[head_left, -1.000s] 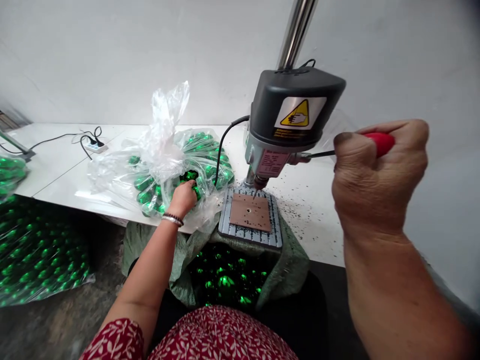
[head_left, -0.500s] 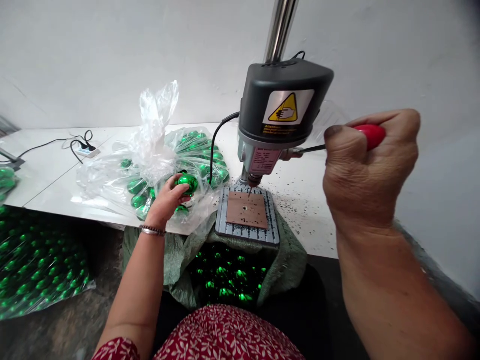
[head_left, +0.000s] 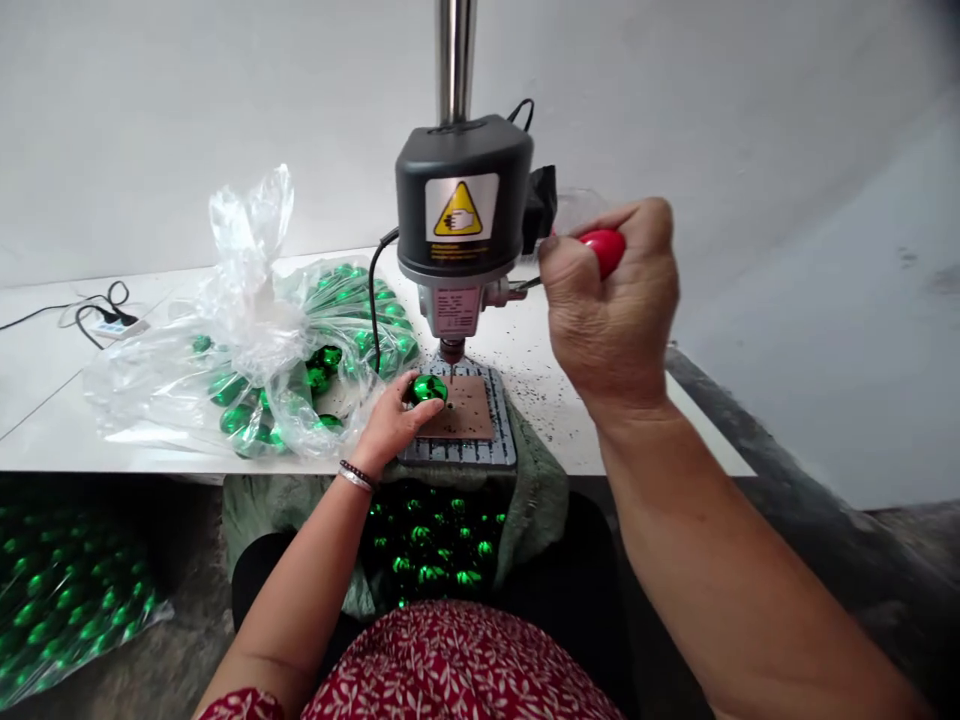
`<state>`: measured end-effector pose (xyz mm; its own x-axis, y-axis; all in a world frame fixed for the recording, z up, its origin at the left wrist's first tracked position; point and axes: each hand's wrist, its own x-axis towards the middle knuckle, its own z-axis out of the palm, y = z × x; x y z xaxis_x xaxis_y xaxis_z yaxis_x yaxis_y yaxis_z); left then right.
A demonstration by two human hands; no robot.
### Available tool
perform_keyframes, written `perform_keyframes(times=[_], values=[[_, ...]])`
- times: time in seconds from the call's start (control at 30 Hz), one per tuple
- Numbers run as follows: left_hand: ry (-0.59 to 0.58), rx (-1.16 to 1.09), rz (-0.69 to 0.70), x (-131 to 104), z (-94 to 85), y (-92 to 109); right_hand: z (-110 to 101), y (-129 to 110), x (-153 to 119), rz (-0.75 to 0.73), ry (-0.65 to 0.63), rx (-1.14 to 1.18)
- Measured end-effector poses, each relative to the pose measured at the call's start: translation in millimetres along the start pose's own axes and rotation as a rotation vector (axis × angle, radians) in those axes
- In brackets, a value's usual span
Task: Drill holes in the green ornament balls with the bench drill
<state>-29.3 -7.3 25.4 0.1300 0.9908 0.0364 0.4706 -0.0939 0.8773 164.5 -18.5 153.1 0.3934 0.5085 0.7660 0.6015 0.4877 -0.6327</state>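
Observation:
Between the thumb and fingers of my left hand is a shiny green ball ornament. The hand is at the left side of a brown board on the slotted base of a bench drill press. The thin drill bit points down just right of the ornament; I cannot tell whether they touch. My right hand is wrapped round the red knob of the drill press lever, to the right of the drill head.
Left of the drill lies an open clear plastic bag with green ornaments. A green woven sack with more ornaments is below the base. Another full bag stands on the floor at left. A power strip lies on the white table. Dark shavings are scattered around.
My left hand has brought the ornament from over the plastic bag rightward to the board under the drill. My right hand stays on the lever knob. The view has shifted to the right.

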Motion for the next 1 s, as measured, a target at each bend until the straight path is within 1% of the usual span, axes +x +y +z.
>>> perform_keyframes(times=[0.07, 0.17, 0.3, 0.43, 0.57, 0.63, 0.7, 0.87, 1.0], values=[[0.001, 0.095, 0.016, 6, 6.3, -2, -1, 1, 0, -0.008, -0.014, 0.014], [0.000, 0.152, 0.028, 13, 12.2, -4, -3, 0, 1, 0.001, -0.053, 0.031], [-0.014, 0.186, 0.023, 19, 16.8, -5, -5, -7, 3, 0.084, -0.098, 0.026], [-0.030, 0.237, 0.030, 17, 18.7, -2, -6, -13, 3, 0.109, -0.106, 0.003], [0.006, 0.424, 0.040, 12, 21.4, 2, -6, -16, 4, 0.131, -0.110, 0.022], [0.009, 0.519, 0.059, 11, 23.3, 3, -6, -17, 4, 0.142, -0.111, 0.026], [0.004, 0.568, 0.071, 10, 24.9, 3, -6, -17, 4, 0.144, -0.110, 0.029], [-0.014, 0.557, 0.048, 11, 27.2, 1, -7, -14, 1, 0.145, -0.113, 0.029], [-0.004, 0.507, 0.045, 11, 28.8, -1, -9, -9, -4, 0.094, -0.077, -0.014]])
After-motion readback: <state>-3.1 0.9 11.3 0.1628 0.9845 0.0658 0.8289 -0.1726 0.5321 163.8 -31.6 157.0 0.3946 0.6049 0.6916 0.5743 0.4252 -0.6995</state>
